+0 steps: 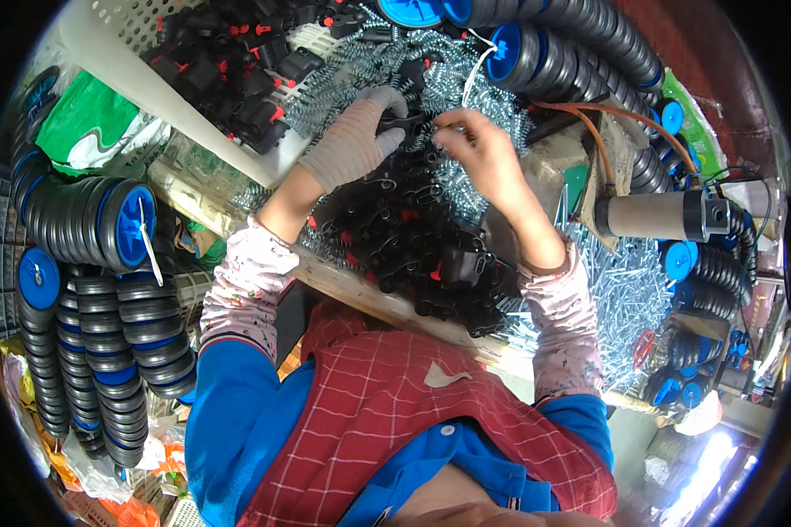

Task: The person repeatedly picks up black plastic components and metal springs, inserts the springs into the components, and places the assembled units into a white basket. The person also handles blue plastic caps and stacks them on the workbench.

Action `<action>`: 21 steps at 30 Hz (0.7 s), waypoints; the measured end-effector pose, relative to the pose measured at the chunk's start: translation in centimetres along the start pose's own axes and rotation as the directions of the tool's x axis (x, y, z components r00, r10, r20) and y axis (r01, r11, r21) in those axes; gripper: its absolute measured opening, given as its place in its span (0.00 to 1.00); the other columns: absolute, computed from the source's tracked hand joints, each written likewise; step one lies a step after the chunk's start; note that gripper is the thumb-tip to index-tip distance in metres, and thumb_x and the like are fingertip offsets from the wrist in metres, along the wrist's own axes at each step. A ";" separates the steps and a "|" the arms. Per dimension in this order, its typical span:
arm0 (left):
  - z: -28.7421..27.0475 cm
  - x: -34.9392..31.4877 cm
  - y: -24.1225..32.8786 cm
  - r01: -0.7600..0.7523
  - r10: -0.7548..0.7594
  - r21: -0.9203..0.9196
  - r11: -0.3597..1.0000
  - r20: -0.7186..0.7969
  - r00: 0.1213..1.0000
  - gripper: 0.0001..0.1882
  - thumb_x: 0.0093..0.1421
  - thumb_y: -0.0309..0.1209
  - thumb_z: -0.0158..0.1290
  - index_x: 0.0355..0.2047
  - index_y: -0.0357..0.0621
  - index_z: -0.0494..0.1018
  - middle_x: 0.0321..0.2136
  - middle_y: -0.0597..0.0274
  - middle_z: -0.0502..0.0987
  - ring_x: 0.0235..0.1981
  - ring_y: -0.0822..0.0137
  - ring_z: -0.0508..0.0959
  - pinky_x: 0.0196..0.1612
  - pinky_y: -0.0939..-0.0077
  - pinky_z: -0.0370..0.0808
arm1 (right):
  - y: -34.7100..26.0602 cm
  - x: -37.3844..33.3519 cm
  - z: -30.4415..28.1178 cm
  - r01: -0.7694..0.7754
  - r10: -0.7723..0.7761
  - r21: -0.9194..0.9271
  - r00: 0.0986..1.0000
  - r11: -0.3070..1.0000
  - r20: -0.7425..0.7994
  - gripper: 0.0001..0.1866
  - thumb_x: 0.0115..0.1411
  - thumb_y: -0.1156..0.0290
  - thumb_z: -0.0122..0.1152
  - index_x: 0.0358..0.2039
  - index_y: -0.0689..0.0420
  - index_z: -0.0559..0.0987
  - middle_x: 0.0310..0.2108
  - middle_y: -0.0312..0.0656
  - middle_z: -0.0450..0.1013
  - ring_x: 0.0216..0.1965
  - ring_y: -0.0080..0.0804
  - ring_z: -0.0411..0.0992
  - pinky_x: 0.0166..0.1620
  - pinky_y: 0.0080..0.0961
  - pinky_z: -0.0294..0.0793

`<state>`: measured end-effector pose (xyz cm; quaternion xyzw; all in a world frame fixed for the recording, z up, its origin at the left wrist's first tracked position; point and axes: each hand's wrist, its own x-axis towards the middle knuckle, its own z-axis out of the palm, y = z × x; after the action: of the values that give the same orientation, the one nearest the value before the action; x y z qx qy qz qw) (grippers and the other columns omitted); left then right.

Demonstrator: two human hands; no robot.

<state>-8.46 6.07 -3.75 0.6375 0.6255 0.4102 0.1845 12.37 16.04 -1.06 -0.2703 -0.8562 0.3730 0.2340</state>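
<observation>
My left hand [356, 140], in a grey striped glove, is closed with thumb and fingers around a black plastic part [402, 124]. Just to its right, my bare right hand [483, 156] has its fingers curled in a pinch close to that part. What the right fingertips hold, if anything, is too small to make out. Beneath and beyond both hands lies a heap of small metal coil springs [325, 110]. Nearer to me, a pile of black plastic parts [373, 220], a few with red tabs, covers the worktop.
More black parts with red tabs [259, 83] fill the far left, behind a white rail [163, 97]. Long metal pins [628, 303] are heaped at right, beside a grey cylinder [650, 217] with orange hoses. Strung black wheels with blue hubs [88, 220] hang left; others line the far right.
</observation>
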 end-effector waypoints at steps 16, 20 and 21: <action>2.0 0.2 0.0 0.049 -0.050 0.051 0.998 0.014 0.999 0.16 0.50 0.34 0.66 0.28 0.42 0.68 0.28 0.53 0.74 0.32 0.49 0.75 0.35 0.56 0.72 | 0.7 3.3 2.5 0.052 -0.119 0.359 0.979 0.932 0.168 0.17 0.67 0.82 0.48 0.56 0.63 0.70 0.57 0.45 0.72 0.60 0.35 0.69 0.61 0.29 0.66; 2.0 0.2 0.1 0.037 -0.037 0.058 0.998 0.000 0.999 0.16 0.50 0.36 0.66 0.28 0.42 0.70 0.28 0.54 0.74 0.32 0.49 0.76 0.36 0.56 0.72 | 0.0 2.9 1.4 0.217 -0.222 0.044 0.957 0.975 0.189 0.23 0.65 0.83 0.52 0.60 0.59 0.68 0.59 0.48 0.70 0.59 0.45 0.71 0.59 0.33 0.69; 1.8 0.1 0.2 0.056 -0.057 0.079 0.995 0.010 0.998 0.16 0.50 0.36 0.66 0.29 0.41 0.70 0.28 0.53 0.75 0.32 0.49 0.76 0.36 0.57 0.73 | -0.3 2.8 1.3 0.250 -0.251 0.032 0.946 0.968 0.205 0.24 0.64 0.82 0.52 0.61 0.58 0.67 0.59 0.49 0.70 0.60 0.46 0.70 0.60 0.34 0.69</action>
<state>-6.96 6.66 -4.66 0.6287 0.6579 0.3760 0.1747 9.43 16.98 -1.03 -0.1182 -0.9022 0.3689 0.1899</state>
